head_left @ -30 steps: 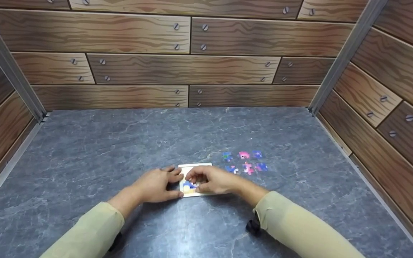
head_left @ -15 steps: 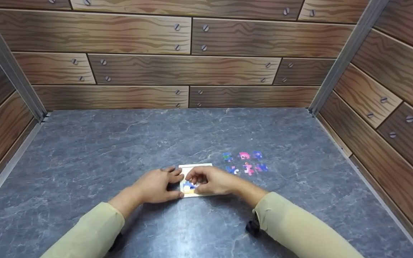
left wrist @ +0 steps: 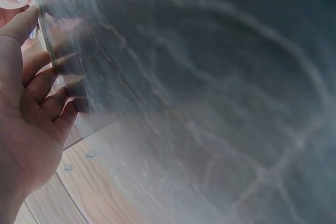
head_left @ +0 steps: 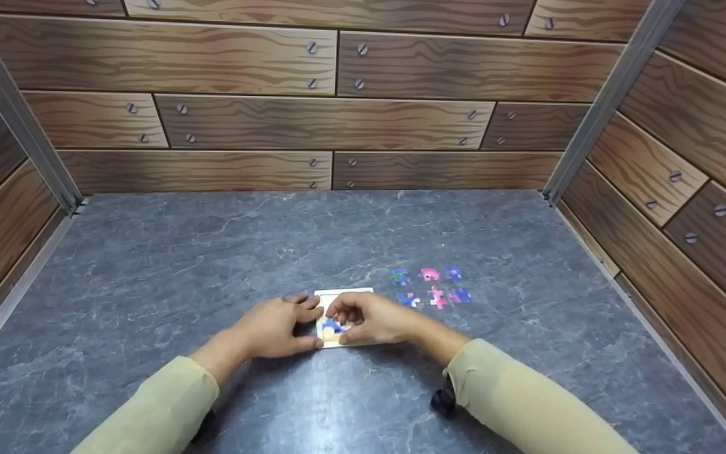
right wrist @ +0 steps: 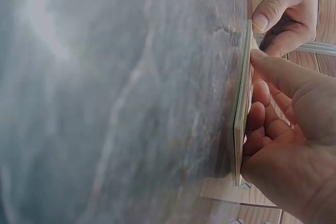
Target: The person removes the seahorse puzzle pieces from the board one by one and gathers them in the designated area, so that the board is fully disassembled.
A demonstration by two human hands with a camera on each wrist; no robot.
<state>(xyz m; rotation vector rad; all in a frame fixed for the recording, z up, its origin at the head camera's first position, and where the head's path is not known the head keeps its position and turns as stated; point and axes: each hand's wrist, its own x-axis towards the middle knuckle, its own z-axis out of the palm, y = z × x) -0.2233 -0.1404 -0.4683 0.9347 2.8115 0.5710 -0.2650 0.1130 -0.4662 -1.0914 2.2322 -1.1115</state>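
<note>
A small jigsaw puzzle board (head_left: 344,292) with a white frame lies on the table, with blue and yellow puzzle pieces (head_left: 333,326) in its lower left part. My left hand (head_left: 279,326) rests at the board's left edge, its thumb and fingers stretched and touching the frame. Over the board's right part lies my right hand (head_left: 379,316); its thumb (right wrist: 273,67) touches the board and its other fingers are loosely bent. The right hand hides much of the board, and no piece shows between its fingers. From the side, the right wrist view shows the board's edge (right wrist: 241,108).
Several loose jigsaw pieces lie in two rows to the right of the board, among them a pink piece (head_left: 430,274) and a blue piece (head_left: 460,295). Wood-patterned walls (head_left: 331,123) enclose the grey marbled table (head_left: 212,246) at the back and both sides.
The right thumb has shifted slightly to the left along the lower part of the board. The left hand, the board and the loose pieces have kept their places.
</note>
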